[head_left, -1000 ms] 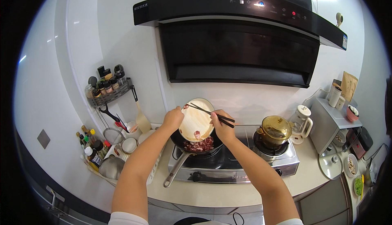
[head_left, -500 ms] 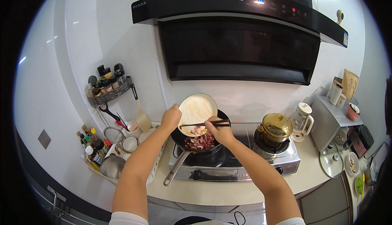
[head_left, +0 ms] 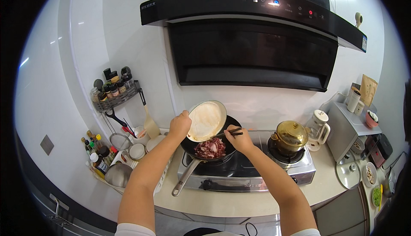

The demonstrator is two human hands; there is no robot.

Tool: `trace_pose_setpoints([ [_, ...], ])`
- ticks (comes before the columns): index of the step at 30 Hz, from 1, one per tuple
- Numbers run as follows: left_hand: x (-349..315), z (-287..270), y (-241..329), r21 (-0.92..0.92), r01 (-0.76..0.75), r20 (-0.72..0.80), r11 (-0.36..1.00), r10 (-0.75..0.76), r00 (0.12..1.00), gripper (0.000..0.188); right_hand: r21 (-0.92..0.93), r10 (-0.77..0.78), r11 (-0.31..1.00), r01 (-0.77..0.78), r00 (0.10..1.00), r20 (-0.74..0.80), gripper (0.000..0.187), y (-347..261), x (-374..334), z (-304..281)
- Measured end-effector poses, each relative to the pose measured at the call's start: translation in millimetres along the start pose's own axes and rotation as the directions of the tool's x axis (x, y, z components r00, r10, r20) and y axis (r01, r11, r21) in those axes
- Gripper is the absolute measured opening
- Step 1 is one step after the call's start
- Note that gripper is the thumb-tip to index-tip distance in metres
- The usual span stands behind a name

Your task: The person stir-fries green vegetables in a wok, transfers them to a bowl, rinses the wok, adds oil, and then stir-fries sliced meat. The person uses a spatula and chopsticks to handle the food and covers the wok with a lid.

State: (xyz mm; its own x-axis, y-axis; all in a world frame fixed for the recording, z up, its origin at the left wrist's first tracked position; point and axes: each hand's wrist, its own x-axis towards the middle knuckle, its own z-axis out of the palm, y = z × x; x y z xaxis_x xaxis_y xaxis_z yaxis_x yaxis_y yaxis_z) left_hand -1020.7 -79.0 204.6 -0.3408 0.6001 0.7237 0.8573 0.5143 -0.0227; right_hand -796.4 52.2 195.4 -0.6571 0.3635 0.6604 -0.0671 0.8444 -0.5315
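My left hand [head_left: 180, 125] grips the rim of a pale round plate [head_left: 207, 119] and holds it tipped over the black frying pan [head_left: 231, 127]. The plate's inside shows only a thin brownish film. Below its lower edge, a heap of raw sliced meat [head_left: 210, 148] lies in the pan. My right hand [head_left: 239, 139] is closed around dark chopsticks [head_left: 234, 131], to the right of the plate and above the pan's right side. Their tips reach toward the plate's lower edge. The pan sits on the left burner, its metal handle [head_left: 186, 177] pointing toward me.
An amber glass pot [head_left: 291, 136] with a lid stands on the right burner of the gas stove [head_left: 252, 184]. Beside it is a glass pitcher [head_left: 317, 130]. Bottles [head_left: 101, 164] and bowls crowd the left counter. A range hood [head_left: 252, 52] hangs above.
The last pieces of meat have dropped off the plate into the pan. The plate is tipped more steeply, and my right hand with the chopsticks has shifted right, away from the plate's middle.
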Motion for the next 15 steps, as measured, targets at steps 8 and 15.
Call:
trace_pose_setpoints([
  [8, 3.0, 3.4, 0.7, -0.044, 0.057, -0.054, 0.997, -0.060, 0.997, 0.007, 0.507, 0.115, 0.858, -0.083, 0.993, -0.032, 0.019, -15.3, 5.7, 28.6],
  [15, -0.9, 1.9, -5.6, 0.057, 0.010, -0.039, 0.998, -0.008, 0.999, 0.007, 0.259, 0.071, 0.964, -0.057, 0.996, -0.045, 0.017, -10.6, 4.8, 19.2],
])
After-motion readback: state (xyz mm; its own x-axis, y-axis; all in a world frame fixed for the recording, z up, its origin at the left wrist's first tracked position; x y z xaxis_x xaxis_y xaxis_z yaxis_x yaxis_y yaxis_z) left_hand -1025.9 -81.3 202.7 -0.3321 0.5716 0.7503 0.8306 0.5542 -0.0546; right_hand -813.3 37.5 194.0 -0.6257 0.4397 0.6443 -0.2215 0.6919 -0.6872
